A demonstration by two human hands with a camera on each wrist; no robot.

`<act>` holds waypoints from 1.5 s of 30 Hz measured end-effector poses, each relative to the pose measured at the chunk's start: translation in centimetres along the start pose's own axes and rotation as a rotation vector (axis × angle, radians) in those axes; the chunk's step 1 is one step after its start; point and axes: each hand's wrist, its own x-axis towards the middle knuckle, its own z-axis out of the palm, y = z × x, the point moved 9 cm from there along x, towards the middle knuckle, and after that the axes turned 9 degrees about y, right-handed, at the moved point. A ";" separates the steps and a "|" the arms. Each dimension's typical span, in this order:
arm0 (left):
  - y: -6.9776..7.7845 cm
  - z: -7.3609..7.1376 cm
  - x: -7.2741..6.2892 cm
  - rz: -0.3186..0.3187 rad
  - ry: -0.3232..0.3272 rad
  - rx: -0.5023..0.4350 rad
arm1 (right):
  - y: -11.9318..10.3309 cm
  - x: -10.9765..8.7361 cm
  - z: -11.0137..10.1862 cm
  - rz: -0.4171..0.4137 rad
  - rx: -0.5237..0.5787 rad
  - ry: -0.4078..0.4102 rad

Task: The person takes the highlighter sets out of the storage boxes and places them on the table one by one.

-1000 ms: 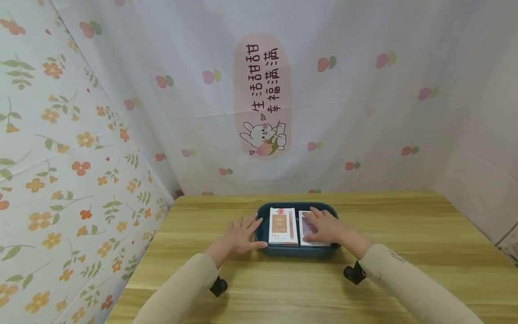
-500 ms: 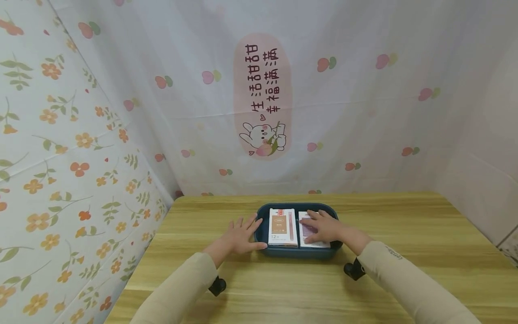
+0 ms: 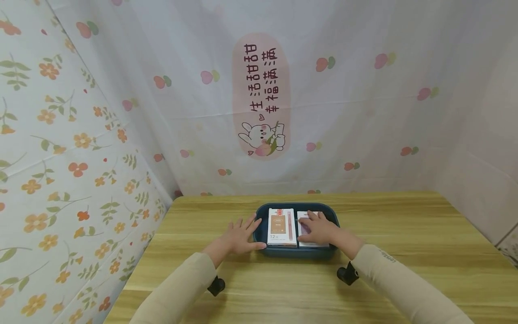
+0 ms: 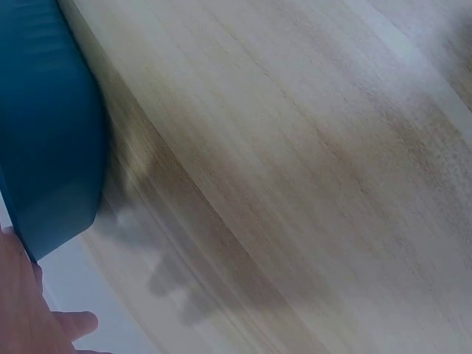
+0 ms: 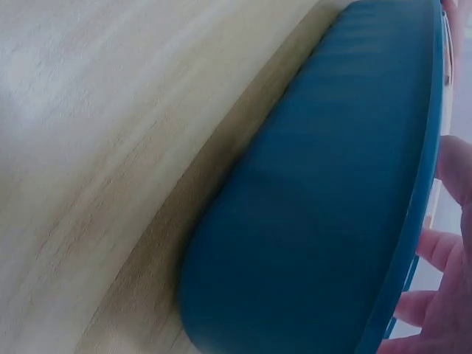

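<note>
— Two boxes lie side by side in the dark blue tray (image 3: 259, 211), which sits on the wooden table (image 3: 404, 234) near its far edge, about midway between left and right. Where are the hands?

— The left hand (image 3: 239, 236) lies flat on the table, fingers straight and spread, right against the tray's left wall. Its thumb points along the tray's near-left corner. It grasps nothing.

— And the other one?

— The right hand (image 3: 320, 228) reaches over the tray's near rim and rests palm down on the purple-and-white box (image 3: 307, 244), the right one of the pair. The fingers lie loosely bent across its top. I cannot tell whether they pinch an edge; it reads as a released hand resting there.

— The left box?

— The orange-and-white box (image 3: 282, 226) is untouched, lying flat just beside the other, with its long side running near to far.

— Do the wrist views add anything?

— The left wrist view shows the tray's blue outer wall (image 4: 44, 140) against the wood grain. The right wrist view shows the tray's curved wall (image 5: 310, 214) with fingertips (image 5: 435, 251) over its rim.

— What lies behind?

— A pale curtain (image 3: 364, 112) with a pink rabbit panel (image 3: 261, 94), and a flowered sheet (image 3: 60, 180) on the left.
</note>
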 end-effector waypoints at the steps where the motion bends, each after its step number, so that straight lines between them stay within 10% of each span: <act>1: 0.0 0.0 0.0 0.001 0.000 0.002 | 0.1 0.1 0.1 0.007 -0.004 0.009; 45: 0.0 0.2 0.1 -0.013 -0.025 -0.039 | 1.1 1.0 0.2 0.169 -0.082 0.030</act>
